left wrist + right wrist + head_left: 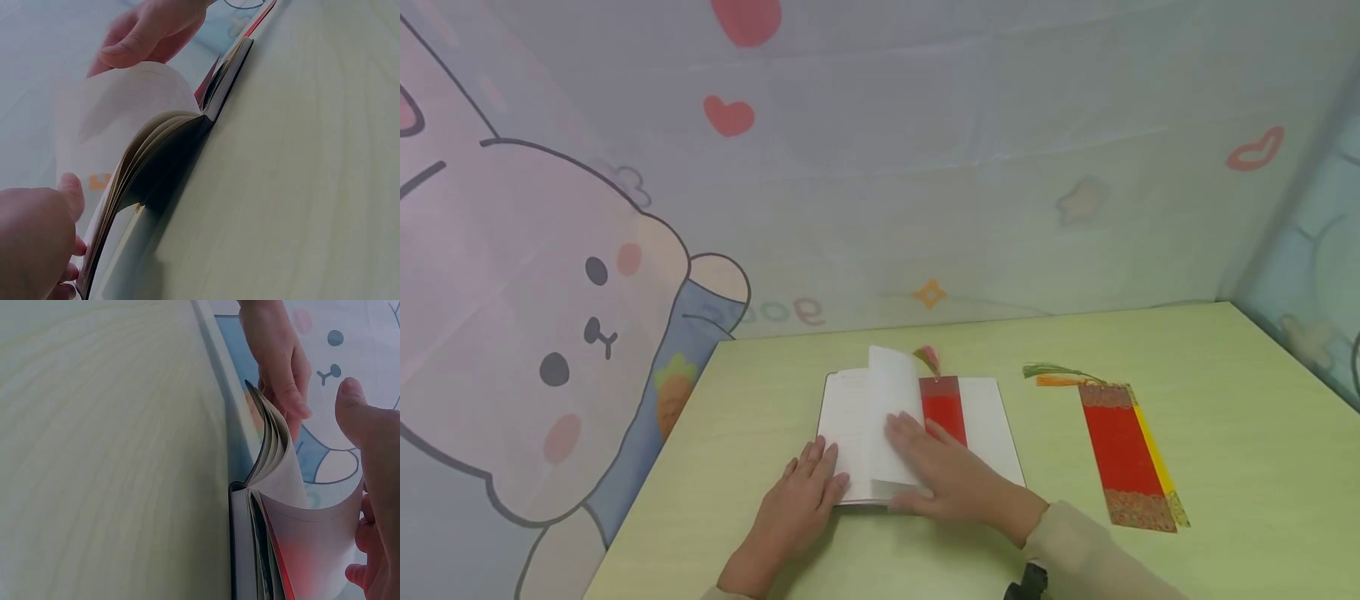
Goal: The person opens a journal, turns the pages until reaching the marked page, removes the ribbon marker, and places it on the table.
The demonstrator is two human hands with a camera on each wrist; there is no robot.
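Observation:
An open notebook (992, 417) with white pages lies on the table. A loose page (891, 392) stands curved up near its middle. My right hand (955, 475) lies with extended fingers against this page; the right wrist view shows the page bowed beside the hand (381, 469). On the left half of the notebook my left hand (797, 504) rests near the outer edge, fingers fairly straight. A red bookmark (943, 408) with a pink-green tassel lies on the right-hand page, partly hidden by my right hand. The left cover looks raised and curved in the left wrist view.
To the right, a red bookmark with patterned ends (1123, 454) overlaps a yellow bookmark (1157, 454), tassels pointing left. The pale green table (1247, 467) meets a printed cloth backdrop (880, 208) behind and at the sides.

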